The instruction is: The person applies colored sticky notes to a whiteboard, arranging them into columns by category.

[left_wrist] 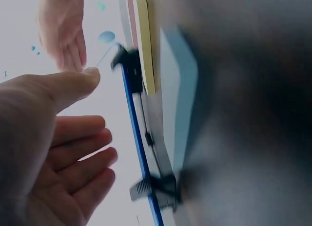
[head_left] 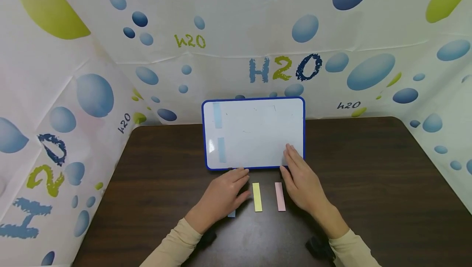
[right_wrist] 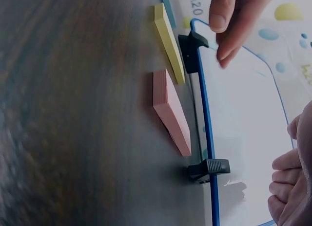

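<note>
A whiteboard (head_left: 258,132) with a blue frame stands on the table, two light-blue sticky strips (head_left: 221,150) stuck down its left side. My left hand (head_left: 225,191) hovers by the board's lower edge with loosely bent fingers and nothing in its grasp. Below it lies a blue sticky-note pad (left_wrist: 178,97), mostly hidden by the hand in the head view. To its right are a yellow pad (head_left: 257,197) and a pink pad (head_left: 280,196). My right hand (head_left: 304,181), fingers extended and empty, overlaps the board's lower right corner, its thumb apart from the fingers.
Black clip feet (right_wrist: 209,170) hold the board's lower edge. The dark wooden table (head_left: 368,185) extends to both sides. Behind it hangs a white curtain (head_left: 228,46) printed with drops and H2O lettering.
</note>
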`<action>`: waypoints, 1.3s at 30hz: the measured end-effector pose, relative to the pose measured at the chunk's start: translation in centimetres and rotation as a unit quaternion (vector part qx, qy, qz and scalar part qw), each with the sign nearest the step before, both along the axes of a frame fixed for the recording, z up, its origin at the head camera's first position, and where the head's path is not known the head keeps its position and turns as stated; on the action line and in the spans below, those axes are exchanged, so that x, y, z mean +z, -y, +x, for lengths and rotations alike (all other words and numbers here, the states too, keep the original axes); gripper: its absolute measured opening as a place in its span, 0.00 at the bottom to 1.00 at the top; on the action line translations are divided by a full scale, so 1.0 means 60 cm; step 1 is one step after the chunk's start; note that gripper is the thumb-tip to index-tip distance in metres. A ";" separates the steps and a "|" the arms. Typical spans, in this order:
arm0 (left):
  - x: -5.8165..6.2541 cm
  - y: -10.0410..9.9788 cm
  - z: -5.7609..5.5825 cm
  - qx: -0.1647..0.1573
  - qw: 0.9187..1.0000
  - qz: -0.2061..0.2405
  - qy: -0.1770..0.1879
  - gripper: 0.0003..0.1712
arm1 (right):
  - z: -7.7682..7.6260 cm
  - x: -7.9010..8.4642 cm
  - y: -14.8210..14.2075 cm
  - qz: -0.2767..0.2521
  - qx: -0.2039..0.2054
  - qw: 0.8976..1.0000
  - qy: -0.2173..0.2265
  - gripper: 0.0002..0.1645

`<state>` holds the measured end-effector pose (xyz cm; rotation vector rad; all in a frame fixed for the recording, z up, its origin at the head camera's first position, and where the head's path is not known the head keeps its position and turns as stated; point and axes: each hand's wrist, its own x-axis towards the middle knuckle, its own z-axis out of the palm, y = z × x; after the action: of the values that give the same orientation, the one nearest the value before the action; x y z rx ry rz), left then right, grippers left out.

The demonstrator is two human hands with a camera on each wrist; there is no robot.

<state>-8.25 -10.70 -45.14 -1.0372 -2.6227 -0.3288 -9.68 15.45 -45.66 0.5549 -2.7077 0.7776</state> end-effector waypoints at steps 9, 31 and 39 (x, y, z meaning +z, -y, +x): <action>-0.008 -0.032 0.019 -0.020 0.993 -0.083 0.082 0.31 | 0.005 -0.006 0.006 -0.004 0.007 1.000 -0.002 0.31; -0.014 -0.030 0.017 -0.021 0.992 -0.086 0.095 0.35 | 0.032 -0.002 0.019 0.006 0.097 0.995 -0.008 0.26; -0.014 -0.028 0.018 -0.023 0.991 -0.086 0.096 0.28 | 0.050 0.001 0.024 0.035 0.126 0.990 0.055 0.24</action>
<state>-7.20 -9.02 -45.96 -1.1765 -2.8447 -0.2257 -6.68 14.03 -45.59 0.9111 -2.8092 0.7966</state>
